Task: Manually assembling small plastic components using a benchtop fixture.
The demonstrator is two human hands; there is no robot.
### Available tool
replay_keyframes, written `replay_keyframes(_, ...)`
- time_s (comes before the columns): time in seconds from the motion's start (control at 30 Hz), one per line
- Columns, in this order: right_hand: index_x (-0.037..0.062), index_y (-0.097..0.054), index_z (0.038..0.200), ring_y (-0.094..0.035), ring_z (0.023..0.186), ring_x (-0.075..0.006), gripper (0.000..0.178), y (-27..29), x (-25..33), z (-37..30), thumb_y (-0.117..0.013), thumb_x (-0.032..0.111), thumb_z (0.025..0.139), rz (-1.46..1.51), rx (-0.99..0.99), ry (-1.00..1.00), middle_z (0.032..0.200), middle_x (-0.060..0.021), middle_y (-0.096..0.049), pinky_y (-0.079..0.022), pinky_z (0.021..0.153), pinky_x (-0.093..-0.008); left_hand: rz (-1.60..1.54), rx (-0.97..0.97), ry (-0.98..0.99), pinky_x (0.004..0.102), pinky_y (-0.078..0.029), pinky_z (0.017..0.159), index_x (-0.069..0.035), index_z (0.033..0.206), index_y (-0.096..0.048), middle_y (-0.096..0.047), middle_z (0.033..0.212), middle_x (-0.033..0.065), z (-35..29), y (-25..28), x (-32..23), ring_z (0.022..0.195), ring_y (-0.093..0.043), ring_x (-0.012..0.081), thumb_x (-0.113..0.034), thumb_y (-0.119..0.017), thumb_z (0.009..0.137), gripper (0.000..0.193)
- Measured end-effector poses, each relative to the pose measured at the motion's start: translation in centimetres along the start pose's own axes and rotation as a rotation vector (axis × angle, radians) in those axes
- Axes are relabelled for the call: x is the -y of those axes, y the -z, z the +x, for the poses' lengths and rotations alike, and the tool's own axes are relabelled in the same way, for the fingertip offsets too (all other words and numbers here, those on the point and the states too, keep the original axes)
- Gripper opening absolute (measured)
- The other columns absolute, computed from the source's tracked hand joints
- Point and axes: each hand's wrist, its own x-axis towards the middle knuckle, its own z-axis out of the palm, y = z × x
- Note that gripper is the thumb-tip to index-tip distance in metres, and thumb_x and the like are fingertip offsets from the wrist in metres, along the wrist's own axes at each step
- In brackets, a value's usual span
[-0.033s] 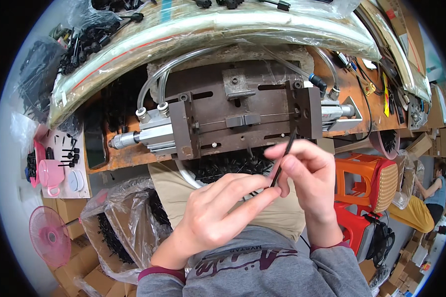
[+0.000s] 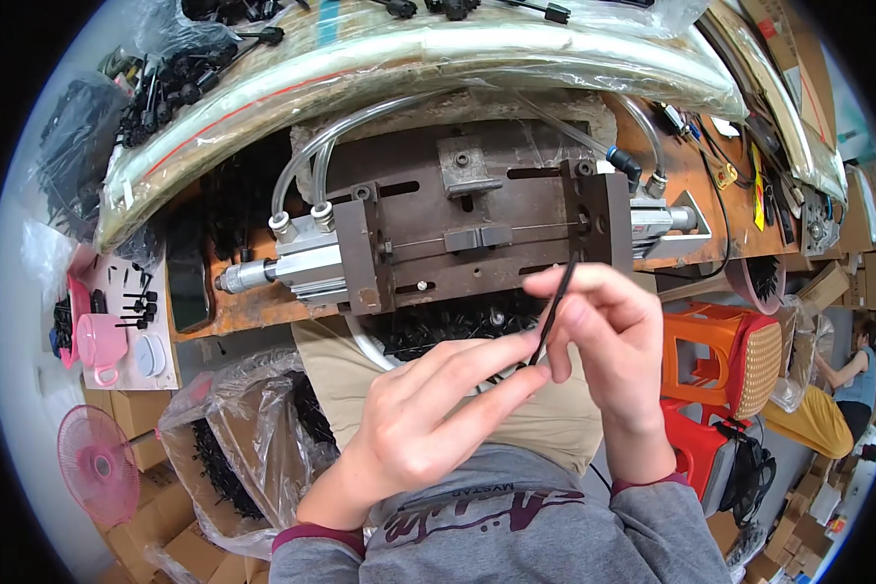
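A thin black rod-shaped part [image 2: 557, 304] stands slanted between my hands, just in front of the brown metal fixture [image 2: 419, 204]. My left hand [image 2: 409, 414] pinches its lower end between the fingertips. My right hand [image 2: 618, 346] is curled around its middle, with thumb and fingers bent against it. What the left fingertips cover at the lower end is hidden. Below the fixture, many black parts [image 2: 438, 336] lie in a heap over my lap, partly behind my hands.
Silver pneumatic cylinders [image 2: 311, 268] with clear hoses flank the fixture. A pink fan [image 2: 97, 464] and a plastic-lined box [image 2: 253, 428] are at left. An orange stool [image 2: 696, 350] and a seated person [image 2: 847, 389] are at right. Plastic-wrapped foam [image 2: 409, 58] spans the back.
My right hand has shifted very slightly to the right, and the rod's upper end has tilted a little. My left hand stays nearly where it was.
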Motion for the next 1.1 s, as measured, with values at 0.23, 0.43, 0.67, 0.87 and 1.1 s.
replay_keyframes(0.23,-0.0032,-0.067,0.109,-0.06,0.055,-0.0079,0.017,-0.3,1.9,2.8,-0.067,0.004,0.094,0.003,0.064,0.112,0.081,-0.008,-0.069,-0.047,0.049,-0.0197,0.029,-0.099,-0.016,0.0359,-0.058,0.079,0.0,0.097,-0.075,-0.068,0.119,0.0184,0.4,0.4,-0.3,0.096,-0.07,0.0294,-0.006,-0.085,0.063,0.036)
replay_keyframes(0.43,-0.0011,-0.069,0.102,-0.066,0.078,-0.0096,0.019,-0.2,5.5,9.3,-0.076,0.005,0.086,-0.714,-0.26,0.718,0.09,-0.0048,-0.072,-0.051,0.07,-0.0205,0.227,-0.103,0.061,0.037,-0.059,0.081,0.005,0.096,-0.07,-0.067,0.121,0.021,0.5,-0.2,1.3,0.097,-0.069,0.0311,0.0,-0.077,0.07,0.027)
replay_keyframes(0.67,-0.0015,-0.071,0.099,-0.068,0.095,-0.0184,0.022,0.9,9.2,17.4,-0.073,0.011,0.082,-1.118,-0.261,0.627,0.1,-0.0153,-0.072,-0.053,0.082,-0.0303,0.433,-0.019,0.097,0.0309,-0.055,0.071,0.0,0.096,-0.07,-0.069,0.121,0.0135,0.3,-2.7,2.2,0.08,-0.069,0.0217,-0.007,-0.08,0.07,0.028)
replay_keyframes(0.87,-0.0015,-0.072,0.094,-0.064,0.078,-0.0168,0.015,-1.2,9.7,14.0,-0.071,0.008,0.082,-1.225,-0.198,0.716,0.087,-0.0095,-0.067,-0.051,0.071,-0.029,0.471,0.004,0.117,0.0288,-0.052,0.064,-0.001,0.094,-0.071,-0.069,0.122,0.0126,1.0,-2.6,2.4,0.068,-0.066,0.0185,-0.007,-0.08,0.07,0.027)
replay_keyframes(1.1,-0.0056,-0.065,0.116,-0.065,0.089,-0.0097,0.029,-0.1,9.3,8.2,-0.067,-0.001,0.087,-0.723,0.121,0.419,0.103,-0.0067,-0.065,-0.048,0.075,-0.0198,0.462,0.024,0.155,0.0273,-0.051,0.059,-0.004,0.093,-0.071,-0.07,0.122,0.0107,1.2,-2.4,2.1,0.06,-0.063,0.0173,-0.007,-0.08,0.068,0.027)
